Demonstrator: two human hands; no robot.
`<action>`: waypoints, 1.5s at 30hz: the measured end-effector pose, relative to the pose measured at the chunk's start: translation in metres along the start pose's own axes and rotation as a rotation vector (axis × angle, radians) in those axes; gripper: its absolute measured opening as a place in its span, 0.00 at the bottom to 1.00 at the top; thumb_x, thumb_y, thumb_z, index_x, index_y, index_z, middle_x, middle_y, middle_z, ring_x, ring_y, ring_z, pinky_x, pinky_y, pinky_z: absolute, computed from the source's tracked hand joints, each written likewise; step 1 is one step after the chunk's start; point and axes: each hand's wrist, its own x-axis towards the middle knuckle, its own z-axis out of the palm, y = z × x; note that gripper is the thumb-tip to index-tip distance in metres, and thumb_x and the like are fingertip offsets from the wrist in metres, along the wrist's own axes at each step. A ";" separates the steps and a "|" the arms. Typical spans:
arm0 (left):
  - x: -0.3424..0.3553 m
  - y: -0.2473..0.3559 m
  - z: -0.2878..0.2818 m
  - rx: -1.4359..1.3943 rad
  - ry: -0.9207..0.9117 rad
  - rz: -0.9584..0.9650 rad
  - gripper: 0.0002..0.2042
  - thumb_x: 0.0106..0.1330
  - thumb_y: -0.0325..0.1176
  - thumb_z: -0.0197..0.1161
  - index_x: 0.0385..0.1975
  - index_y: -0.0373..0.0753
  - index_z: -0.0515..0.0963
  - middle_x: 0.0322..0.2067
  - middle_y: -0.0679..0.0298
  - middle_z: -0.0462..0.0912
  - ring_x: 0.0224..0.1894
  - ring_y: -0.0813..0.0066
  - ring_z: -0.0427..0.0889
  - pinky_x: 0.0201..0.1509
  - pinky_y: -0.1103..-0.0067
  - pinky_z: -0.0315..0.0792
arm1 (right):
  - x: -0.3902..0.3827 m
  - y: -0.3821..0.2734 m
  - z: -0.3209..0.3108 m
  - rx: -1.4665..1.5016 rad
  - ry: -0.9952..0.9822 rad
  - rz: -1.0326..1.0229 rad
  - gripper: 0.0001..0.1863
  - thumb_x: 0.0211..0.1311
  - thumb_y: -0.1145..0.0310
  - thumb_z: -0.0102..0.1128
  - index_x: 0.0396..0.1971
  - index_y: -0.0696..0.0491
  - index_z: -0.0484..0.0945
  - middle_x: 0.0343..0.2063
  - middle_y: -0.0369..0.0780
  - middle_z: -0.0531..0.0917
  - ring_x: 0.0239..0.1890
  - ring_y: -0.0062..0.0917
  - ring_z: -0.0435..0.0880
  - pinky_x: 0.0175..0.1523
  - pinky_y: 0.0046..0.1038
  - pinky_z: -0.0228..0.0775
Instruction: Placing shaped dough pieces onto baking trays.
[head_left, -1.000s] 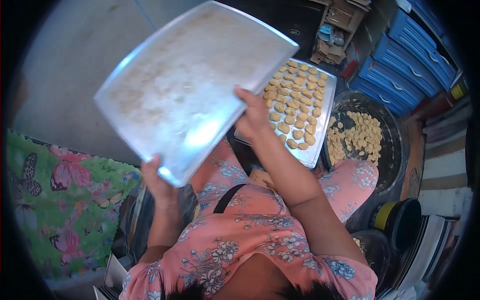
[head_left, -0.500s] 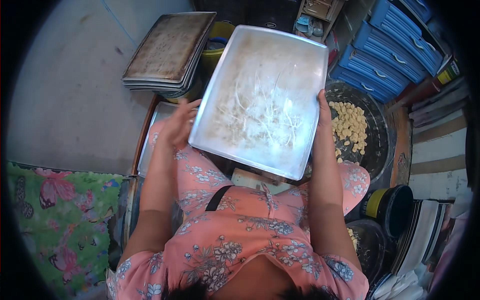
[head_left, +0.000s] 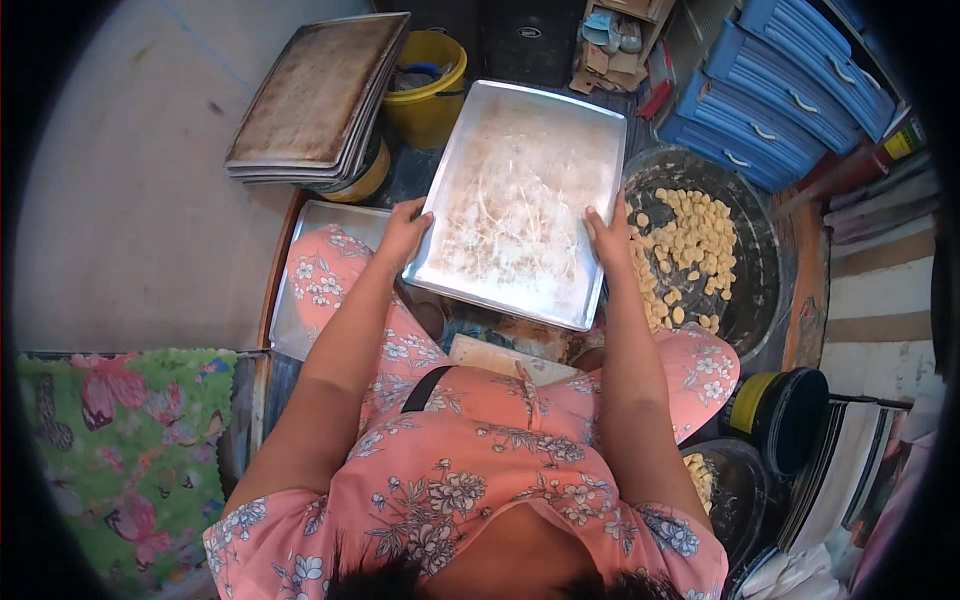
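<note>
Between both hands is a rectangular metal baking tray (head_left: 515,200), with scratches and brownish stains across its surface. My left hand (head_left: 405,232) grips the tray's left edge, thumb along the rim. On the opposite edge, my right hand (head_left: 609,238) is closed round the rim with the thumb on top. Right of the tray stands a wide black basin (head_left: 755,270) holding many small pale dough pieces (head_left: 700,240); my right hand is close to its near side.
A stack of browned baking trays (head_left: 315,95) rests at the upper left, next to a yellow bucket (head_left: 430,105). Another tray (head_left: 345,217) lies beside my left knee. Blue drawers (head_left: 765,100) stand at the upper right. A dark lidded bucket (head_left: 790,420) is at my right.
The tray has come down lower and flatter, looking smaller now. My left hand, loose beside the edge before, now grips it. More of the basin and yellow bucket shows.
</note>
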 end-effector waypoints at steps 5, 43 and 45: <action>0.009 -0.039 0.009 -0.366 0.026 0.036 0.20 0.63 0.24 0.54 0.56 0.31 0.68 0.51 0.53 0.75 0.51 0.68 0.74 0.56 0.79 0.65 | 0.004 0.013 0.008 0.119 -0.047 0.032 0.48 0.55 0.62 0.63 0.67 0.60 0.40 0.63 0.57 0.59 0.64 0.38 0.61 0.66 0.28 0.53; 0.080 0.030 0.101 1.036 0.086 0.462 0.32 0.68 0.49 0.47 0.66 0.37 0.52 0.67 0.51 0.51 0.70 0.55 0.46 0.70 0.58 0.38 | -0.048 -0.247 -0.031 1.647 -0.446 -0.442 0.24 0.68 0.54 0.39 0.49 0.56 0.74 0.53 0.49 0.70 0.53 0.32 0.72 0.55 0.30 0.64; 0.084 0.027 0.111 1.014 0.060 0.486 0.31 0.68 0.49 0.46 0.66 0.37 0.53 0.67 0.51 0.51 0.70 0.56 0.46 0.70 0.58 0.38 | -0.061 -0.264 -0.040 1.942 -0.381 -0.489 0.25 0.69 0.52 0.37 0.46 0.56 0.77 0.53 0.51 0.69 0.50 0.35 0.72 0.51 0.32 0.65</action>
